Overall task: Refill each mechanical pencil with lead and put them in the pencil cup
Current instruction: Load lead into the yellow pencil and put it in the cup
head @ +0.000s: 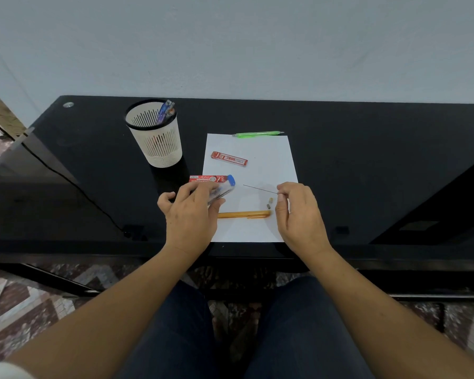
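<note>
My left hand (190, 214) holds a clear lead case with a blue cap (226, 186) tilted over the white paper (266, 160). My right hand (298, 212) pinches a thin lead stick (259, 189) that points left toward the case. An orange mechanical pencil (244, 214) lies on the paper between my hands, with two small cap pieces (269, 202) beside it. A green mechanical pencil (257, 134) lies at the paper's far edge. The white slotted pencil cup (159, 140) stands back left and holds a few pencils (165, 110).
A red lead case (229, 158) lies on the paper, and a red lead box (204, 179) sits at its left edge. All rest on a black glass table (367, 160) against a pale wall. A black cable (66, 177) runs across the left side.
</note>
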Action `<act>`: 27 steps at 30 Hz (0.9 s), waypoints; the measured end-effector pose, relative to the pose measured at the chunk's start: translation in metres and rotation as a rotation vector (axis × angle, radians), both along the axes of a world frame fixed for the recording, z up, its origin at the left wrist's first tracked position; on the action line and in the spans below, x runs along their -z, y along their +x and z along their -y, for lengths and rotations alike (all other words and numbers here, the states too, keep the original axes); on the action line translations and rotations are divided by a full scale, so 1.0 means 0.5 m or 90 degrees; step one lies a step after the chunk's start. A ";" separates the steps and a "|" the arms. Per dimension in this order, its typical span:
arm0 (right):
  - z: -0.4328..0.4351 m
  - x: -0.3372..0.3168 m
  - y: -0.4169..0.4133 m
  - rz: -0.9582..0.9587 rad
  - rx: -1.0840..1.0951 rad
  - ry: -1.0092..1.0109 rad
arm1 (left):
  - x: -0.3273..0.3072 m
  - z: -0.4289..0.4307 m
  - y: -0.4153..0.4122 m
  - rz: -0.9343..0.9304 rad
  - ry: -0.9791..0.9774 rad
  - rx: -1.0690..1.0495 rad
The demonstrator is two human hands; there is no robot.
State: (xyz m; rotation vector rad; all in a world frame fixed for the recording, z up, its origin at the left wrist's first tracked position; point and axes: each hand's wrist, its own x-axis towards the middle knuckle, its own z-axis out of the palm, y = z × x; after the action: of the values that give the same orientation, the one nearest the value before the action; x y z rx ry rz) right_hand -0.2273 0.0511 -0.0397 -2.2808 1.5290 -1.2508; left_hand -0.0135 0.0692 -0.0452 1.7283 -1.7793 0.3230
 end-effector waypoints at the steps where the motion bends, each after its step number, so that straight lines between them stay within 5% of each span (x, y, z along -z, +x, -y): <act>1: 0.001 0.000 0.000 -0.008 0.004 -0.006 | 0.000 -0.001 0.000 0.008 -0.012 0.014; 17: 0.033 -0.062 0.044 -0.058 -0.004 -0.126 | 0.002 0.001 0.001 -0.047 -0.067 0.056; 27: 0.044 -0.078 0.056 -0.102 -0.014 -0.141 | 0.000 -0.004 0.009 0.052 -0.074 0.057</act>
State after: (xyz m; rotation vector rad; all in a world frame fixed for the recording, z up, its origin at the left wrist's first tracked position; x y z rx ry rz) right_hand -0.1995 0.0292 -0.0008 -2.5862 1.4732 -1.3217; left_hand -0.0091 0.0711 -0.0455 1.5688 -1.8518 0.4556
